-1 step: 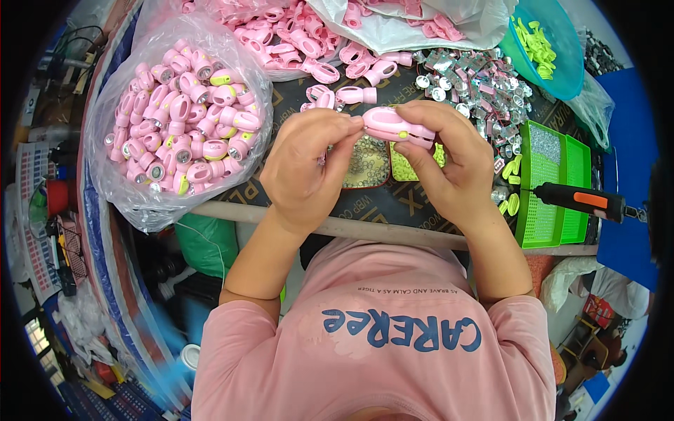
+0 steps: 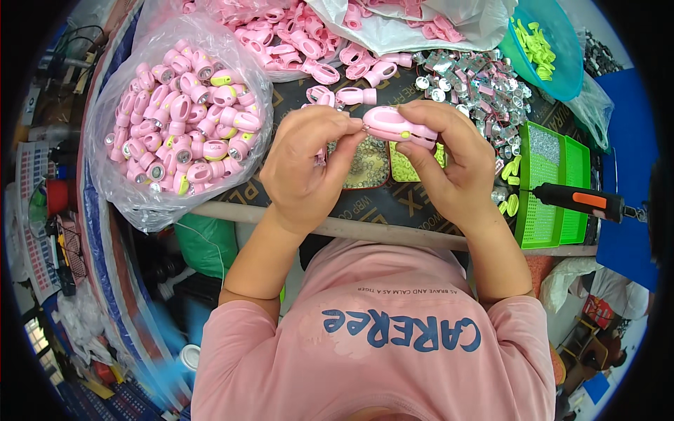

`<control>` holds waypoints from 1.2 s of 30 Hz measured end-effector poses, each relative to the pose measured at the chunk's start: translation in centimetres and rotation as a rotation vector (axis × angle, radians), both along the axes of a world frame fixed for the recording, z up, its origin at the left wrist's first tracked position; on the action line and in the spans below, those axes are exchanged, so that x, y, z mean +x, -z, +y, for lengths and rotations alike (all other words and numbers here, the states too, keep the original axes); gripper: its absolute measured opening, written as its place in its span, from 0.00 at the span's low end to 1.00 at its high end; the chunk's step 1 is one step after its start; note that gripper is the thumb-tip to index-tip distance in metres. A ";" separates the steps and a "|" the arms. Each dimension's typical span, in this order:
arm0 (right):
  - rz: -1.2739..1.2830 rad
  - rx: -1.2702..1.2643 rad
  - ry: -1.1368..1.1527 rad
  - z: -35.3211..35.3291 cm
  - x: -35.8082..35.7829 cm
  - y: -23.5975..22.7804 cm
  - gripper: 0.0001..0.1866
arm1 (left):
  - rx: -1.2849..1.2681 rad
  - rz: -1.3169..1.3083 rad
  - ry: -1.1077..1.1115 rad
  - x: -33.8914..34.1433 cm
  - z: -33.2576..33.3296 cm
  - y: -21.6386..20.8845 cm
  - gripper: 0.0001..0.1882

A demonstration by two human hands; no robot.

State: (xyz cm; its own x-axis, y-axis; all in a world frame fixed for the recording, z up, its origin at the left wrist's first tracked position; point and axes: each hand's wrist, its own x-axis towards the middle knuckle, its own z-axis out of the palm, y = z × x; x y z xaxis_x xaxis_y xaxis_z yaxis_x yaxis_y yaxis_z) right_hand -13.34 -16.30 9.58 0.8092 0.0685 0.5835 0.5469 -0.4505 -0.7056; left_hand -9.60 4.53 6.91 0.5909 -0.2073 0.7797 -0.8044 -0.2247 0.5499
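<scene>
One pink casing sits pinched in your right hand. Your left hand, fingertips narrow, is at the casing's end; what it grips, I cannot tell.

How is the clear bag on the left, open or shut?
Open: the bag has its mouth spread wide, and pink torches show uncovered inside.

The casing is pink, its button yellow-green, the basin seemingly teal.

Bright, even light; warped edges
</scene>
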 end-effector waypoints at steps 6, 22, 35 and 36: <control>-0.061 -0.026 -0.039 -0.8 -0.1 -1.6 0.21 | -0.024 -0.027 0.107 0.9 0.0 -0.8 0.28; -0.189 -0.168 -0.069 -2.0 -0.8 -3.4 0.22 | 0.061 -0.089 0.382 2.3 -0.9 -4.4 0.34; -0.400 -0.138 -0.020 0.0 -0.8 -2.3 0.16 | -0.385 -0.055 0.267 1.1 -5.8 -2.5 0.18; -0.398 -0.136 -0.014 -0.1 -0.9 -2.2 0.16 | -0.411 -0.047 0.283 0.8 -6.0 -2.5 0.16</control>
